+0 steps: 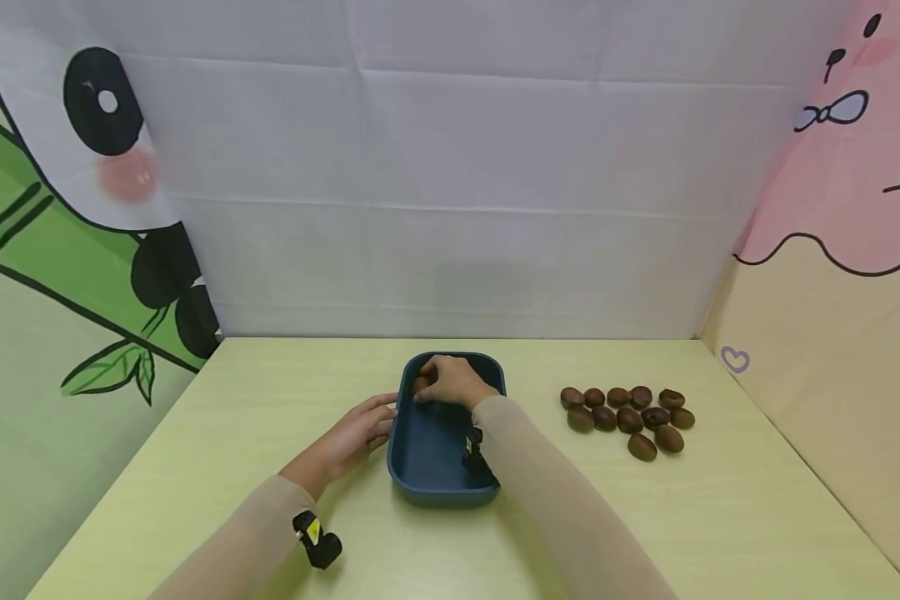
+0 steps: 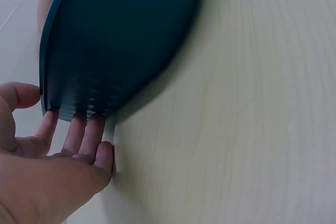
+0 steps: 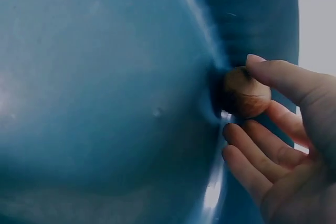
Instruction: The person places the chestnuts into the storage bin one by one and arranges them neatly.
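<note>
A dark blue rectangular tray (image 1: 431, 458) stands lengthwise in the middle of the table. Inside its far left corner, my right hand (image 1: 453, 382) pinches a brown chestnut (image 3: 247, 94) between thumb and index finger, close against the tray's wall; the other fingers are loosely bent beside it. My left hand (image 1: 351, 440) is at the tray's left side, its fingertips (image 2: 79, 118) touching the outer wall with the fingers stretched out and the thumb up near the rim. The right sleeve hides part of the tray's right edge.
Several more chestnuts (image 1: 630, 420) lie in a loose group on the table, right of the tray. A white cloth backdrop (image 1: 457, 250) rises behind the table's far edge, and printed side panels stand left and right.
</note>
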The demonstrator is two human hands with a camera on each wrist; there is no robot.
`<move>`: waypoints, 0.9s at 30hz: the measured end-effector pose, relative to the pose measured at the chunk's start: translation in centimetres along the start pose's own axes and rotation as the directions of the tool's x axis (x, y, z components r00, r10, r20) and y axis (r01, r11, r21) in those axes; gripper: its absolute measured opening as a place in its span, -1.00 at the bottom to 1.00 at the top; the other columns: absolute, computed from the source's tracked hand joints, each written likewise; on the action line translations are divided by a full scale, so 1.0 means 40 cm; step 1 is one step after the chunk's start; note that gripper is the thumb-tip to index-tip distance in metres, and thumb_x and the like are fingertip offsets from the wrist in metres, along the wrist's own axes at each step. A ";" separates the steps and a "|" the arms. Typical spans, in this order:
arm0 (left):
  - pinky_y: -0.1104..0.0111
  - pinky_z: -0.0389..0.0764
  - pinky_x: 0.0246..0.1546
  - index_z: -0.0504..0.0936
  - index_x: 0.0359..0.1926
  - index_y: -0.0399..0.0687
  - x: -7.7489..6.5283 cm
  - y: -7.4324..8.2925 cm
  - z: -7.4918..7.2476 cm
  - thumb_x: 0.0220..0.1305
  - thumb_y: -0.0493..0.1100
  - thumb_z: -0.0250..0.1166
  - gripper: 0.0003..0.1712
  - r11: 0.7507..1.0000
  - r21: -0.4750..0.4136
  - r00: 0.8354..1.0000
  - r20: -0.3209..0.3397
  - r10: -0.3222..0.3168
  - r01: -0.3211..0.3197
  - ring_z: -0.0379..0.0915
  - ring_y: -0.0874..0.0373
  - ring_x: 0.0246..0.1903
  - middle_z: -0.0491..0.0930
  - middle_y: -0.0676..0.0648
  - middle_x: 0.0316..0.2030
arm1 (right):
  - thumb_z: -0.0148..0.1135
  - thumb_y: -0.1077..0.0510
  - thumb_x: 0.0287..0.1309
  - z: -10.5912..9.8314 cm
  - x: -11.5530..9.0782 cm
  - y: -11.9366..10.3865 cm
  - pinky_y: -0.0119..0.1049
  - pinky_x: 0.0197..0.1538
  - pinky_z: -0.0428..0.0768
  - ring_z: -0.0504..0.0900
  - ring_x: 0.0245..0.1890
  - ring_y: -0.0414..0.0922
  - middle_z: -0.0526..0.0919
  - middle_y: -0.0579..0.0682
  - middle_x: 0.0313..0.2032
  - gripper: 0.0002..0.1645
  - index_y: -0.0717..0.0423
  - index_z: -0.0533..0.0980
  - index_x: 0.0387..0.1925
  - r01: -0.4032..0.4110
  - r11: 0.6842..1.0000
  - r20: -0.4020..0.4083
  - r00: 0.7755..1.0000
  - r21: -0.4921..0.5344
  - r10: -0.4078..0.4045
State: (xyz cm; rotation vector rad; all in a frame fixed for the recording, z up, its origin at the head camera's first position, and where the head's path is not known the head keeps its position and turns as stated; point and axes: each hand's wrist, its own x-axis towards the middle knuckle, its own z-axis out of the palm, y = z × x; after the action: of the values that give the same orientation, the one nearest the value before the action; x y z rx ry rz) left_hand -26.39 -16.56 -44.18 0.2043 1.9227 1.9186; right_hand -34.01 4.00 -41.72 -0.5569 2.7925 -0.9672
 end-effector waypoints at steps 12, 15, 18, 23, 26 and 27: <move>0.01 0.17 0.40 0.09 0.51 -0.23 0.000 -0.003 0.002 0.52 -0.15 -0.05 -0.37 1.000 -0.004 1.000 -0.012 0.006 -0.006 0.31 -0.17 0.33 0.35 -0.36 0.33 | 0.42 0.05 0.19 -0.103 -0.032 -0.006 -0.14 0.08 0.57 0.61 0.03 -0.01 0.65 0.08 0.00 -0.50 0.15 0.57 0.13 0.097 0.995 0.038 0.995 -0.032 -0.095; 0.01 0.17 0.40 0.11 0.50 -0.23 0.000 -0.003 0.002 0.51 -0.15 -0.03 -0.37 1.000 -0.004 1.000 -0.021 0.007 -0.007 0.33 -0.17 0.32 0.39 -0.35 0.31 | 0.40 0.08 0.23 -0.130 -0.048 0.010 -0.14 0.08 0.58 0.61 0.03 -0.01 0.65 0.09 0.00 -0.53 0.16 0.57 0.13 0.127 0.991 0.027 0.992 -0.044 -0.126; 0.01 0.16 0.40 0.13 0.50 -0.24 0.002 -0.005 0.006 0.50 -0.16 -0.01 -0.37 1.000 -0.005 0.999 -0.028 0.016 -0.016 0.33 -0.17 0.31 0.40 -0.35 0.29 | 0.39 0.08 0.24 -0.157 -0.072 0.034 -0.14 0.06 0.59 0.62 0.02 -0.01 0.66 0.09 -0.02 -0.53 0.17 0.57 0.13 0.151 0.987 0.015 0.989 -0.058 -0.150; 0.01 0.18 0.39 0.14 0.49 -0.26 0.004 -0.006 0.008 0.48 -0.16 0.00 -0.36 1.000 0.008 0.999 -0.037 0.029 -0.029 0.35 -0.16 0.31 0.42 -0.35 0.28 | 0.39 0.10 0.23 -0.198 -0.122 0.083 -0.14 0.02 0.61 0.65 -0.02 0.01 0.68 0.08 -0.06 -0.57 0.18 0.58 0.09 0.163 0.984 0.003 0.987 -0.073 -0.164; 0.00 0.19 0.39 0.14 0.49 -0.27 0.004 -0.007 0.008 0.48 -0.16 -0.01 -0.36 1.000 0.012 0.999 -0.039 0.026 -0.026 0.35 -0.16 0.31 0.42 -0.35 0.29 | 0.38 0.09 0.24 -0.218 -0.151 0.117 -0.13 0.00 0.62 0.66 -0.04 -0.01 0.68 0.05 -0.06 -0.59 0.15 0.59 0.08 0.157 0.984 -0.010 0.987 -0.085 -0.158; 0.00 0.19 0.39 0.14 0.49 -0.27 0.003 -0.008 0.008 0.47 -0.16 -0.01 -0.36 1.000 0.011 0.999 -0.042 0.024 -0.024 0.34 -0.16 0.31 0.41 -0.35 0.29 | 0.38 0.09 0.24 -0.225 -0.160 0.128 -0.11 0.00 0.63 0.66 -0.05 -0.01 0.68 0.06 -0.07 -0.60 0.14 0.60 0.07 0.156 0.984 -0.017 0.987 -0.086 -0.158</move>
State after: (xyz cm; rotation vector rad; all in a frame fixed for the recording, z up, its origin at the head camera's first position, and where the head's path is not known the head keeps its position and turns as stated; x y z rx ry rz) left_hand -26.33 -16.22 -44.50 0.1920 1.9665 1.9433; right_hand -31.81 15.31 -37.80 -0.7936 2.8574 -0.8917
